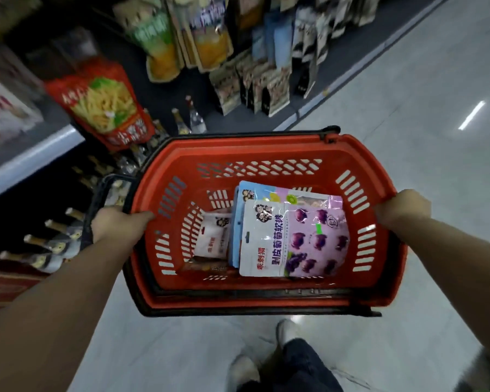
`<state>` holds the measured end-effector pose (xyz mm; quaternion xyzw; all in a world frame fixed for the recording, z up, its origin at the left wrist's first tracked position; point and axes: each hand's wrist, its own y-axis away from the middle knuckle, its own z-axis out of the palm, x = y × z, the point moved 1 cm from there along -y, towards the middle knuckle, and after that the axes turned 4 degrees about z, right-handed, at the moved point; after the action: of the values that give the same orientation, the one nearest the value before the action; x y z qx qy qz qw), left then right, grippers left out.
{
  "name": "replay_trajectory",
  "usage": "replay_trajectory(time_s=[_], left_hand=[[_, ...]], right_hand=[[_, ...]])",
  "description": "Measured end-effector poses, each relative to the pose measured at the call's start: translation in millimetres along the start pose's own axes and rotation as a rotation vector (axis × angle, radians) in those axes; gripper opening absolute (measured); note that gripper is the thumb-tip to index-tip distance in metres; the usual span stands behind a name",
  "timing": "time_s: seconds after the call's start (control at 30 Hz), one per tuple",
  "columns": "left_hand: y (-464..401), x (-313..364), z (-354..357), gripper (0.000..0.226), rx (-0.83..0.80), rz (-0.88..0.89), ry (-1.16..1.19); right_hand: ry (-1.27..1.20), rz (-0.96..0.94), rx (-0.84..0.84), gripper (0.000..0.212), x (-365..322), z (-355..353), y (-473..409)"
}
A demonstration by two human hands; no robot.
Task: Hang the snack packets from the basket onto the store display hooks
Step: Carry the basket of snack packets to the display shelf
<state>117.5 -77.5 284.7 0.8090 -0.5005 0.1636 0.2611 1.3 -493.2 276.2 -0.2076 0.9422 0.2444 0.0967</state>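
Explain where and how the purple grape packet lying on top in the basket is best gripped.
Probably pinch the purple grape packet at its white header edge by the hang hole, coming from above on the left. It lies flat on top in the red basket, that edge exposed.

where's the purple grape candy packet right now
In the head view, the purple grape packet lies on top of the pile inside the red basket, toward its right side, overlapping a blue packet.
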Motion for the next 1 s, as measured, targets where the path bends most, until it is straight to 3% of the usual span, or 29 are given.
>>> replay_trajectory(time_s=[0.3,0.47,0.6,0.8,0.9,1.0], left_hand=[[65.0,195.5,-109.1,0.058,-0.046,0.317,-0.026],[116.7,298.9,-122.5,0.044,-0.116,0.444,0.000],[158.2,371.6,-101.9,0.040,-0.188,0.528,0.036],[208.4,479.5,-42.7,0.042,-0.263,0.583,0.016],[233.6,532.4,-10.8,0.052,-0.260,0.620,0.013],[257.6,578.2,17.0,0.048,-0.237,0.649,0.047]], right_hand=[[-0.138,0.018,0.196,0.030,34.2,-217.7,59.6],[-0.338,0.135,0.268,0.029,78.8,-313.4,68.6],[-0.417,0.170,0.361,0.019,115.9,-375.8,51.9],[-0.467,0.236,0.462,0.041,169.5,-454.6,-21.2],[-0.518,0.269,0.484,0.044,195.6,-487.0,-63.6],[-0.568,0.287,0.482,0.043,217.5,-513.8,-100.3]])
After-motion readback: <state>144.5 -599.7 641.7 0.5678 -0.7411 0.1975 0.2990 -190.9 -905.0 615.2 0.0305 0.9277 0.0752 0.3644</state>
